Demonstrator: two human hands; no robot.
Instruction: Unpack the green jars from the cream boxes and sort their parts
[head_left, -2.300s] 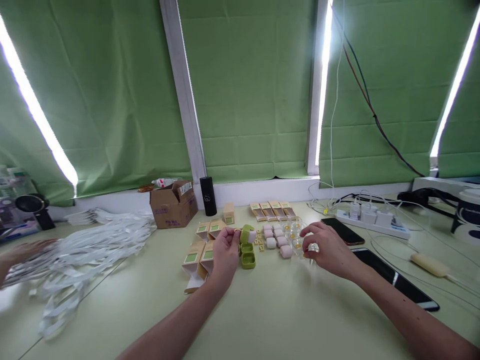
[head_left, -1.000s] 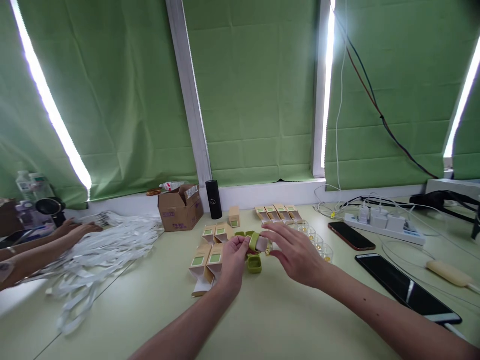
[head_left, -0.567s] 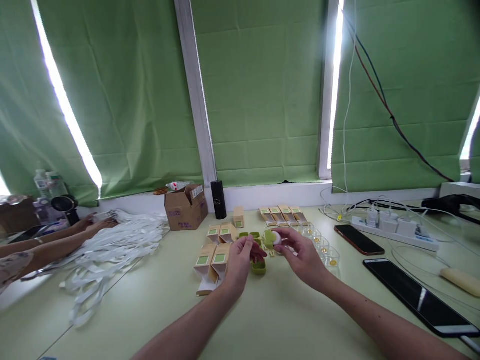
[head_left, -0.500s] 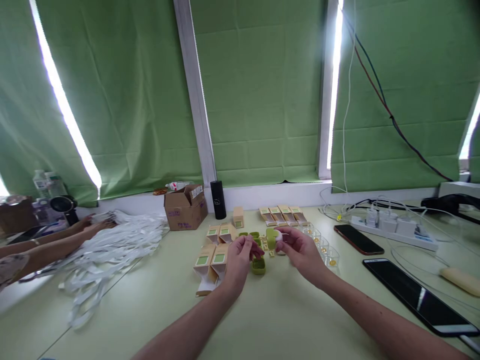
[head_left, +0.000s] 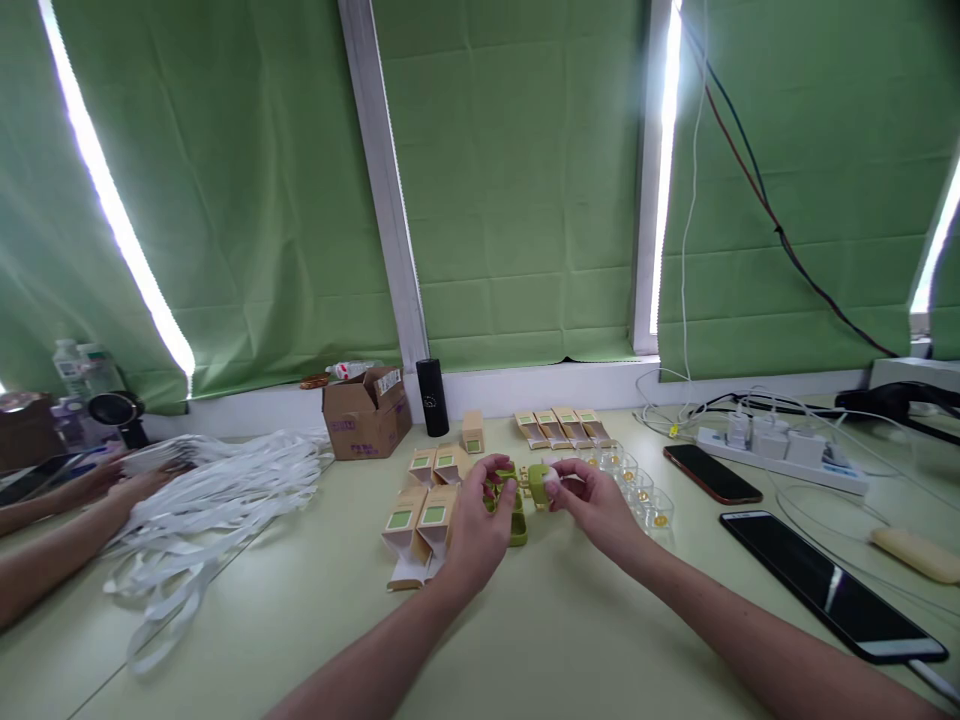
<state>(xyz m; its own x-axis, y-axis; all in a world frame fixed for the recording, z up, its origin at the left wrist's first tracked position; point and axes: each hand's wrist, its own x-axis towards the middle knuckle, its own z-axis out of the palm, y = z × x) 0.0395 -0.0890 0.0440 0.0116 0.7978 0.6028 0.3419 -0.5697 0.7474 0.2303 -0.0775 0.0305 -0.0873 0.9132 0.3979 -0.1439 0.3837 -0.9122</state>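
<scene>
My right hand (head_left: 591, 497) pinches a small green-and-white piece (head_left: 540, 484) between thumb and fingers. Just left of it, my left hand (head_left: 484, 525) has its fingers curled with the thumb near them; whether something is in them I cannot make out. Small olive-green open boxes (head_left: 518, 530) lie beside and behind the left hand, partly hidden by it. Tiny yellowish parts show between the hands. Folded kraft-paper cartons with green labels (head_left: 435, 514) stand left of my left hand. Clear round cups with yellow centres (head_left: 660, 508) sit right of my right hand.
More cartons (head_left: 564, 428) and a black cylinder (head_left: 432, 398) are at the back, near a cardboard box (head_left: 367, 415). White straps (head_left: 225, 490) cover the left, where another person's hands (head_left: 139, 490) work. Phones (head_left: 829, 585) and a power strip (head_left: 780, 455) with cables lie right.
The green-and-white piece in my right hand has tilted and lowered slightly. My left hand has turned over the green boxes. The other person's hands have moved left among the straps.
</scene>
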